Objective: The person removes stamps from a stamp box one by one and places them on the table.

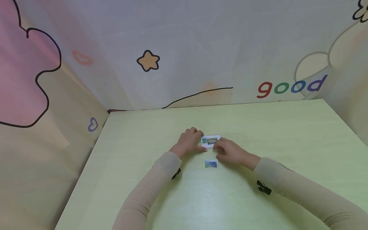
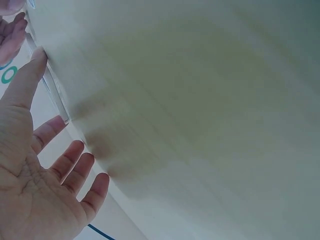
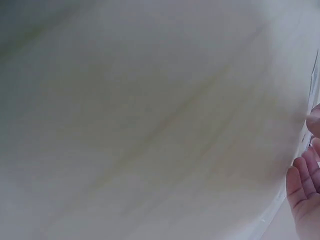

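Note:
My left hand (image 1: 190, 141) holds the left end of a flat white case (image 1: 203, 146), thumb at its near edge and index finger at its far edge. In the left wrist view the thumb (image 2: 31, 75) lies along the thin case and the other fingers are spread. A small picture card (image 1: 211, 140) overlaps the case's face beside another greenish picture. My right hand (image 1: 231, 152), fingers curled, pinches that card's right side; its fingertips partly cover the card. Nearer the person, a second picture card (image 1: 211, 164) in blue and green lies flat on the table.
A clear, thin sheet or lid (image 1: 240, 139) lies on the table right of the case, its edge showing in the right wrist view. The pale table (image 1: 138, 153) meets a printed cloth wall (image 1: 187, 64) behind and at both sides.

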A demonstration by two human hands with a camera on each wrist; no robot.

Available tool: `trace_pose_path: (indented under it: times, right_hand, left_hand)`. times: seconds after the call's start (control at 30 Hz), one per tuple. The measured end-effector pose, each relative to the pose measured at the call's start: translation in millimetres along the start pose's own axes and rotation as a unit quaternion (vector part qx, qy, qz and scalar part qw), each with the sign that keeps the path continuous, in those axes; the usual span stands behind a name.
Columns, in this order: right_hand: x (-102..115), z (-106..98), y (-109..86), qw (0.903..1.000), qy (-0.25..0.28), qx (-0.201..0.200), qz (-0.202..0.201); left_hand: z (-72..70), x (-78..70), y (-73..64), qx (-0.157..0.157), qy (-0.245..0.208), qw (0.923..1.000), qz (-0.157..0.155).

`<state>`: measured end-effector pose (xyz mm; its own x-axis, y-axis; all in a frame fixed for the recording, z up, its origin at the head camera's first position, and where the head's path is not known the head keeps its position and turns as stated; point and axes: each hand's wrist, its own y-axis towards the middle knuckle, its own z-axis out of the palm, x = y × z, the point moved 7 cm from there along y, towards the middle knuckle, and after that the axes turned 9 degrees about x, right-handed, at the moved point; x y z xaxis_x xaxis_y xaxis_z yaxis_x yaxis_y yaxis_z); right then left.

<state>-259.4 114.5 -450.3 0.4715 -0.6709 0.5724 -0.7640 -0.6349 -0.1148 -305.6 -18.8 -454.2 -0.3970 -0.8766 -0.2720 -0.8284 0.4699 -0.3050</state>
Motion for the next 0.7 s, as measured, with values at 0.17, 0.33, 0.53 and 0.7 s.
trace_pose_path:
  times: [0.17,0.33,0.53,0.7]
  right_hand:
    - [-0.3,-1.1,-0.5,0.9999,-0.007,-0.009,0.01]
    - [2.5,-5.7,-2.1,0.998,-0.026,-0.058,0.005]
    - [3.6,-11.9,-0.5,0.9949,-0.021,-0.097,0.018]
    - [1.3,-13.4,4.7,0.9949,-0.018,-0.089,0.044]
  left_hand:
    - [2.2,1.4,3.7,0.003,0.008,1.0,-0.003]
    - [2.3,1.8,3.8,0.0,0.013,0.9999,0.001]
    - [0.2,0.9,0.9,-0.001,0.012,0.9999,0.001]
    - [0.8,1.2,2.2,0.003,0.015,0.9999,-0.001]
